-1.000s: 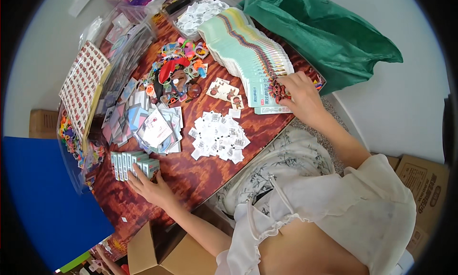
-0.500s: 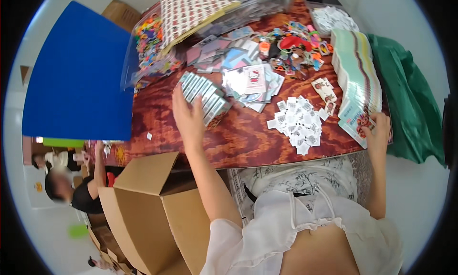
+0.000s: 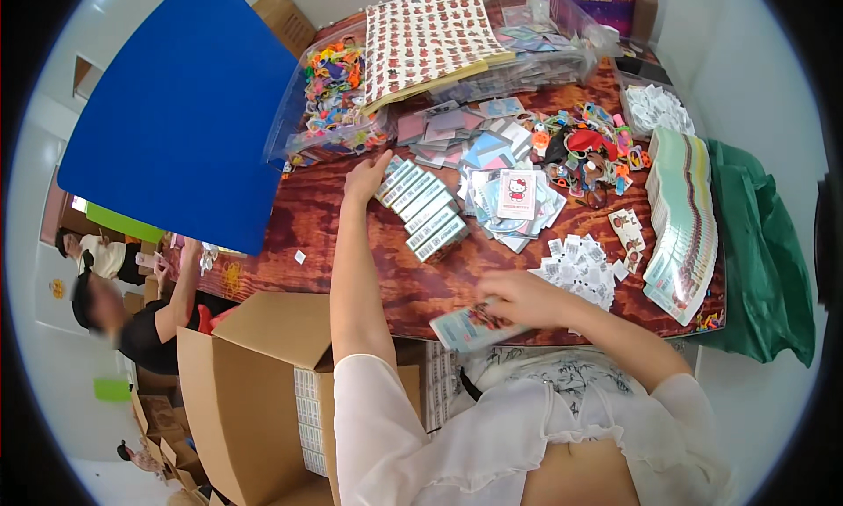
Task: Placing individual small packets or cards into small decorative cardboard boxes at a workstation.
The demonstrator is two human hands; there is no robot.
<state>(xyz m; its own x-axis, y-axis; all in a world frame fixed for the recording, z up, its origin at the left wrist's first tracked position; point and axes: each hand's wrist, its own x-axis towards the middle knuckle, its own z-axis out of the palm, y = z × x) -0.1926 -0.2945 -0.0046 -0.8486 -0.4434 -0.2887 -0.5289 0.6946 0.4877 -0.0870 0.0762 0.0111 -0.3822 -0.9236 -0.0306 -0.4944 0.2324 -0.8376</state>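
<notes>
My left hand [image 3: 367,179] lies at the far left end of a staggered row of small white-and-teal boxes [image 3: 423,209]; its fingers are stretched out beside the end box, and whether they press on it cannot be told. My right hand [image 3: 518,300] is closed on a flat, light-green printed card [image 3: 465,328], held low over the table's front edge. Behind that hand lies a heap of small white labels [image 3: 580,273]. To the right, a long fanned stack of similar cards [image 3: 680,234] curves along the table.
An open cardboard box [image 3: 255,401] stands below the table's front left. A pile of flat cards and sleeves [image 3: 509,190], colourful trinkets [image 3: 593,146], clear plastic bins [image 3: 299,150] and a sticker sheet [image 3: 430,45] fill the back. A blue panel [image 3: 184,111] rises left; a green bag [image 3: 755,251] hangs right. People work beyond.
My right hand has come left from the fanned stack, bringing a card with it. My left hand has shifted from over the boxes to their far left end. The view has tilted.
</notes>
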